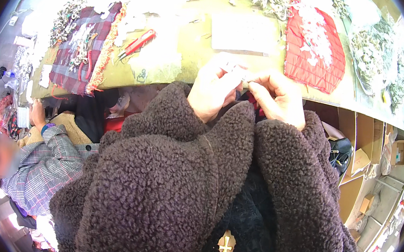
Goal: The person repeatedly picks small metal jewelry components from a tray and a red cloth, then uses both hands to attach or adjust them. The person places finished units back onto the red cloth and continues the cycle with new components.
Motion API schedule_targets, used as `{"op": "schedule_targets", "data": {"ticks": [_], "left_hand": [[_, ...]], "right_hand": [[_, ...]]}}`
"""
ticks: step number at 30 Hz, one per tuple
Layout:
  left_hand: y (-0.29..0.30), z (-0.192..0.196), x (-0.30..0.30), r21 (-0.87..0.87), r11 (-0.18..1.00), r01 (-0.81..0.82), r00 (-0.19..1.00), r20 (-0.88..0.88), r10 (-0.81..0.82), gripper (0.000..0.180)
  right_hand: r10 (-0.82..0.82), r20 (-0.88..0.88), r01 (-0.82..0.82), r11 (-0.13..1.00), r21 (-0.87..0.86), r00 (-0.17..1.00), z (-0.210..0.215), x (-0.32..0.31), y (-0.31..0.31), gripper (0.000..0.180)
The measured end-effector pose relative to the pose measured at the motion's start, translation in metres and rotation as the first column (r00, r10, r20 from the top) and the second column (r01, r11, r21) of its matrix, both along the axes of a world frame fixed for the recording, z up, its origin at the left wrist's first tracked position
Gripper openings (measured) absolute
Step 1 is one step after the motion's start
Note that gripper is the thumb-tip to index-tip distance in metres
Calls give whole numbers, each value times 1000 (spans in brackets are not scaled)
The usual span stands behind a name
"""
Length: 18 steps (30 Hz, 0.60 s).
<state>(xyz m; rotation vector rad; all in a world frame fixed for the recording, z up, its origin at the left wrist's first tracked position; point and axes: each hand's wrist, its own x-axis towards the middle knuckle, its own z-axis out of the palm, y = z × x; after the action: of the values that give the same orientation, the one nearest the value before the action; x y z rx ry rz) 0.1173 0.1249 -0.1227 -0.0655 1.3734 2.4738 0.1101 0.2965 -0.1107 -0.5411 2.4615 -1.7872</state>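
Note:
At the table's front edge my left hand (215, 86) and my right hand (277, 95) meet, the fingers of both closed in a pinch. Between the fingertips is a small pale piece (245, 78), too small and washed out to name. Just beyond the hands lies a white flat sheet (244, 32). Right of it a red quilted cloth (334, 72) carries a heap of small white pieces (317, 36). A red-handled hand tool (141, 43) with a dark metal tip rests on the table to the left.
A plaid cloth (65, 73) at the left holds small parts and red-handled pliers (88, 65). Tangled pale cords (270, 1) lie at the back, and clear bags of them (369, 54) at the right. A co-worker's plaid sleeve (55, 154) is at far left. Cardboard boxes (352, 196) stand lower right.

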Motion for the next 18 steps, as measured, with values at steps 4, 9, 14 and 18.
{"op": "schedule_targets", "data": {"ticks": [4, 9, 14, 18], "left_hand": [[4, -2, -1, -64, 998, -25, 999, -42, 22, 13], [1, 0, -2, 28, 1000, -13, 999, 32, 12, 13], [2, 3, -4, 215, 977, 10, 994, 105, -33, 11], [2, 3, -6, 171, 985, -7, 996, 87, -8, 12]], "right_hand": [[-47, -136, 62, 993, 102, 990, 1, 2, -3, 4], [-188, -96, 202, 964, 173, 978, -5, 5, -16, 5], [-37, 389, 155, 948, -277, 920, -7, 12, -16, 7], [-126, 272, 177, 969, -172, 954, -3, 10, -19, 10]]}}
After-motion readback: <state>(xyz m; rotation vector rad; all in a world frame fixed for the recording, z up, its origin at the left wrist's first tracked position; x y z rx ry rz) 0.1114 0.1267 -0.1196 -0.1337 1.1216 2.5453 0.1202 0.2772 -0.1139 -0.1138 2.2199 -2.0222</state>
